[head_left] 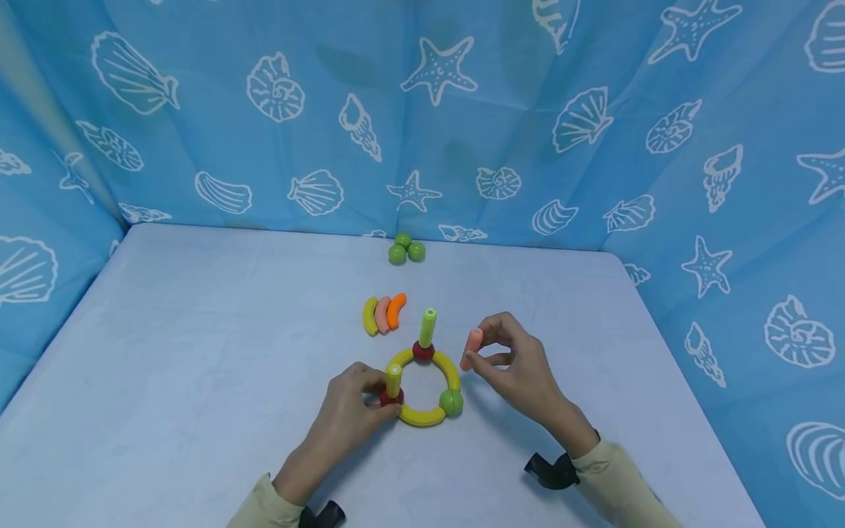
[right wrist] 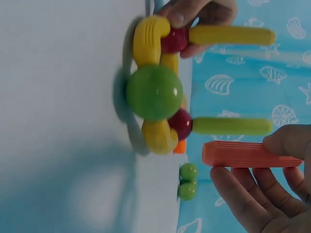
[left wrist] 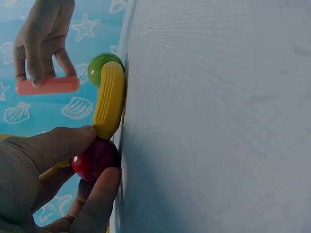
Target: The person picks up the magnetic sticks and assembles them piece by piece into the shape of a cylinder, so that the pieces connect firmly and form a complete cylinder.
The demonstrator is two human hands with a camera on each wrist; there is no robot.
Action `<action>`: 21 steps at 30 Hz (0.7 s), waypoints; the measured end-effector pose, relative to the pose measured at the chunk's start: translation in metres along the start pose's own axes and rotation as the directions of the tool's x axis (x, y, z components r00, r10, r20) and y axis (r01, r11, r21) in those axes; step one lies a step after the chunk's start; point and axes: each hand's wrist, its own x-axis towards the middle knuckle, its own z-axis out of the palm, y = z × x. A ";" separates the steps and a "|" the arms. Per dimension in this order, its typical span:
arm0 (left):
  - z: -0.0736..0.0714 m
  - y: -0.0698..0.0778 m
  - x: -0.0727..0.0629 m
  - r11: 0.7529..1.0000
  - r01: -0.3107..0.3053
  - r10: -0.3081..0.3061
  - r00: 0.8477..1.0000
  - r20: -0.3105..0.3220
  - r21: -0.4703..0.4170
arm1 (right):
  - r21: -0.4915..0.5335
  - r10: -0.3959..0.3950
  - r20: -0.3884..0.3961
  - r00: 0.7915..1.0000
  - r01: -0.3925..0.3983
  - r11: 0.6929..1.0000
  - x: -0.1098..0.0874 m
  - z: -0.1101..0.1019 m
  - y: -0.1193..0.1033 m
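A pale table (head_left: 198,323) spreads beneath the left hand (head_left: 353,407) and the right hand (head_left: 523,367). Beyond them hangs a blue curtain (head_left: 502,132) printed with white shells (head_left: 317,193) and starfish (head_left: 439,70), wrapping round to either side. Soft shadows (head_left: 508,429) lie below both hands.

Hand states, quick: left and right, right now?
Left hand: closed, gripping the red ball under the upright yellow stick.
Right hand: closed, pinching the salmon-pink stick, held off the table.
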 end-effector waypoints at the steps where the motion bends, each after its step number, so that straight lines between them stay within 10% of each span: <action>1: 0.000 0.000 0.000 1.000 -0.003 0.003 1.000 0.000 0.000 | 0.003 -0.006 0.001 1.000 0.006 1.000 -0.002 0.001 -0.003; 12: 0.000 0.000 0.000 1.000 0.012 -0.012 1.000 -0.003 0.008 | 0.065 -0.035 0.054 0.998 0.031 0.997 -0.009 0.003 -0.049; 21: 0.000 0.001 0.000 1.000 0.028 -0.028 1.000 0.001 -0.003 | 0.107 -0.055 0.100 0.994 0.044 0.993 -0.019 0.008 -0.033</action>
